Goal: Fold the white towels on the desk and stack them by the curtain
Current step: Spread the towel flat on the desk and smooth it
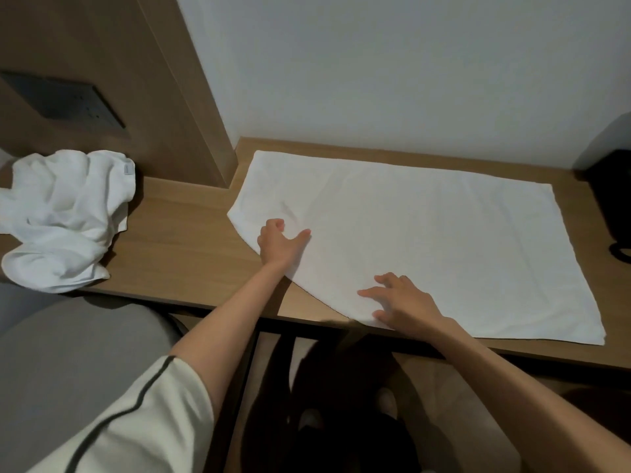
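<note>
Towel [444, 233] spread for folding: left hand [281, 242] pinches its edge to lift, right hand [399, 302], fingers straight, pins it flat

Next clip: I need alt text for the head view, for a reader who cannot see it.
A white towel lies spread flat on a wooden desk, the person's right grip pressing open-fingered on its near edge and the left grip, fingers curled, at its left edge. A second crumpled towel sits at the desk's left end.
</note>
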`<state>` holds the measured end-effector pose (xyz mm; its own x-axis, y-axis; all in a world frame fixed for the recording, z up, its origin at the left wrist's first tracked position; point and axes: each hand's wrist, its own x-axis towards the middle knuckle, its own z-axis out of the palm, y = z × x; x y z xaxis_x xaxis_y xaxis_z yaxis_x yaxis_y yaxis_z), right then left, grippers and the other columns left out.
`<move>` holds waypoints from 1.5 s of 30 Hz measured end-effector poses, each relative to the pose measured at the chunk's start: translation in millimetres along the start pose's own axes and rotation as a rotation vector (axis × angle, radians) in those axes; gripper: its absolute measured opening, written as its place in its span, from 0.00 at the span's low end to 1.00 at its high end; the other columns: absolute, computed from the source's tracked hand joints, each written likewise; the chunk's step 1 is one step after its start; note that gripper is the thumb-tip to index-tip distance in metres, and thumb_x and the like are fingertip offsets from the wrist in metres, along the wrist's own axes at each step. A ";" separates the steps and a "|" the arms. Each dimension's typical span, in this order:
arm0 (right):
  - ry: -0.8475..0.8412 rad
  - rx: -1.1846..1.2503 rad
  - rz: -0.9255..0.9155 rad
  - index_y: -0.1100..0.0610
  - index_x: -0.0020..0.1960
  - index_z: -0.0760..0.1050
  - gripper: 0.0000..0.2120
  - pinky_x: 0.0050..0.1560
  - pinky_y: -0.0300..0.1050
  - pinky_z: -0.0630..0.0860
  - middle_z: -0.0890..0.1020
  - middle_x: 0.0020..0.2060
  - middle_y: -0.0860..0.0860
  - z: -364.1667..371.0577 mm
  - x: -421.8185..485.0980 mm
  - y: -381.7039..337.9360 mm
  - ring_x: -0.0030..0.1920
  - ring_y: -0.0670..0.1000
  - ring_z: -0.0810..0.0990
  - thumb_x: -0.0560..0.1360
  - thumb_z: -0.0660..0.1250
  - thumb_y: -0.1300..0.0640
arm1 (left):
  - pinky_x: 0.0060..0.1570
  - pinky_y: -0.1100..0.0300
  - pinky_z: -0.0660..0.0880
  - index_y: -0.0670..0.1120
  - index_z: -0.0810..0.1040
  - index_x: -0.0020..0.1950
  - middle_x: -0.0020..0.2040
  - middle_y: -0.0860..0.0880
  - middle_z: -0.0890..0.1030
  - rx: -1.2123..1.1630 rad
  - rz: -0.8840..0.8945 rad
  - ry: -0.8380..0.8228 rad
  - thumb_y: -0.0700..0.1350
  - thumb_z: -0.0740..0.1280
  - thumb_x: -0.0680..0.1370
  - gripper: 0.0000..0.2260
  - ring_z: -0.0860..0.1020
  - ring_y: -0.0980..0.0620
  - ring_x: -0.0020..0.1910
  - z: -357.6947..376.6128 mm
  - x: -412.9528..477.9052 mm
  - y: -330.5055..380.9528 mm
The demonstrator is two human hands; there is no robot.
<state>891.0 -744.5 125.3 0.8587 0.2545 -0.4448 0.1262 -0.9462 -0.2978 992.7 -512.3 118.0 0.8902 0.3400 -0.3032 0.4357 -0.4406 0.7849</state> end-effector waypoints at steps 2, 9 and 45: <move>0.014 -0.011 -0.024 0.34 0.67 0.68 0.19 0.59 0.44 0.68 0.64 0.70 0.45 -2.7 4.8 2.8 0.67 0.47 0.62 0.78 0.62 0.49 | 0.61 0.52 0.69 0.45 0.68 0.65 0.62 0.47 0.71 0.075 -0.038 0.060 0.57 0.72 0.70 0.29 0.69 0.47 0.64 7.7 8.3 3.3; -0.004 -0.033 -0.072 0.31 0.64 0.69 0.26 0.54 0.42 0.71 0.66 0.66 0.44 -9.8 10.0 11.1 0.64 0.45 0.65 0.75 0.64 0.59 | 0.59 0.52 0.65 0.44 0.69 0.59 0.60 0.45 0.71 0.358 0.016 0.216 0.55 0.66 0.75 0.19 0.69 0.44 0.60 24.0 19.0 3.4; 0.303 0.653 0.133 0.54 0.67 0.73 0.19 0.64 0.40 0.65 0.74 0.66 0.51 -12.5 -31.8 18.7 0.66 0.51 0.71 0.78 0.61 0.65 | 0.52 0.76 0.68 0.42 0.74 0.53 0.62 0.56 0.72 -0.311 0.461 -0.152 0.43 0.63 0.80 0.06 0.72 0.61 0.56 -5.0 -60.7 39.1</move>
<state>872.3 -772.8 144.4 0.9577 -0.0104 -0.2877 -0.2299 -0.6291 -0.7425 955.0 -546.0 169.7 0.9979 0.0374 0.0522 -0.0416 -0.2419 0.9694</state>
